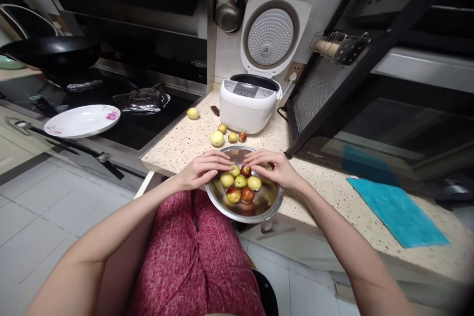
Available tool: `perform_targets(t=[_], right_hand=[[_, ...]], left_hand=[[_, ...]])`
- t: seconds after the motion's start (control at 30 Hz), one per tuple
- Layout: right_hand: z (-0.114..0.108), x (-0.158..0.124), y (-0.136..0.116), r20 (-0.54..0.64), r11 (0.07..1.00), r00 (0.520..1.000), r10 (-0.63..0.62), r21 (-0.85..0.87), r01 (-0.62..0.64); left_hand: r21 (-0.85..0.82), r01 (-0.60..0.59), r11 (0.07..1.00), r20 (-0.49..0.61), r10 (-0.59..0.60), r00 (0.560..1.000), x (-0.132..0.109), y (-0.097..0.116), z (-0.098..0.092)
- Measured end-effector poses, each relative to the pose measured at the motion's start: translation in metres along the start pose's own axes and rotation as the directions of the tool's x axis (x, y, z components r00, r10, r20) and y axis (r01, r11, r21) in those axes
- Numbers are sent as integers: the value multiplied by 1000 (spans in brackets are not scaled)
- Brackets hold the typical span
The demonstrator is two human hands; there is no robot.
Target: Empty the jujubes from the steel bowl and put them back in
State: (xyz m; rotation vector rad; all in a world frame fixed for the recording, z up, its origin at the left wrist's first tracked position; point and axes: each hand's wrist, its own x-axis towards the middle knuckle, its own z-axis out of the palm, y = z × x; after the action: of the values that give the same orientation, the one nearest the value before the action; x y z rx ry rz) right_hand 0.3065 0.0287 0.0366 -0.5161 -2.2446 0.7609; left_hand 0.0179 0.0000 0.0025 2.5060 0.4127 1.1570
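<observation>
A steel bowl [272, 207] sits at the counter's front edge, holding several fresh jujubes [240, 181], some yellow-green, some reddish brown. My left hand [208, 165] reaches over its left rim, fingers stretched out, the tips at a yellow-green jujube [234, 171]. From the other side my right hand [272, 165] extends over the bowl with thumb and fingers apart, near a red jujube [245, 170]. Whether the fingertips touch the fruit is hard to tell. Behind the bowl lie several more jujubes [217, 138] on the counter, one of them red [242, 137].
A white rice cooker [246, 111] stands behind with its lid [272, 34] raised. At right are a dark oven [407, 123] and a teal cloth [400, 212]. To the left, a flowered plate [81, 121] and a black wok [52, 52] are at the gas stove [144, 98].
</observation>
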Motion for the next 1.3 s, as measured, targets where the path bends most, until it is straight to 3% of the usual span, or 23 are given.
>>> perform_targets(t=[0.07,0.2,0.3,0.37,0.53,0.67,0.8,1.03,1.3], right_hand=[[0,0,2,-89,999,996,16,-37,-19],[-1,1,12,-290,989,954,74,-98,-107],[-5,1,25,-370,968,924,94,-182,-171],[-7,1,36,-390,951,918,76,-250,-185],[-4,3,66,-315,908,949,27,-389,-156],[4,11,86,-147,881,985,91,-450,-149],[5,19,96,10,865,993,121,-492,-100],[4,16,93,-134,832,983,128,-525,-180],[4,14,87,-59,884,988,140,-442,-152]], left_hand=[[11,107,994,-98,-105,990,0,-1,-1],[-11,314,950,-253,-306,918,-2,-13,-5],[-30,390,920,-238,-386,891,-5,-23,-9],[-28,382,924,-203,-379,903,-6,-25,-12],[50,176,983,-29,-174,984,-6,-22,-14],[129,59,990,100,-72,992,-6,-18,-13],[124,34,992,126,-50,991,-5,-17,-12],[111,81,991,143,-97,985,-6,-15,-15],[117,101,988,156,-119,981,-6,-16,-14]])
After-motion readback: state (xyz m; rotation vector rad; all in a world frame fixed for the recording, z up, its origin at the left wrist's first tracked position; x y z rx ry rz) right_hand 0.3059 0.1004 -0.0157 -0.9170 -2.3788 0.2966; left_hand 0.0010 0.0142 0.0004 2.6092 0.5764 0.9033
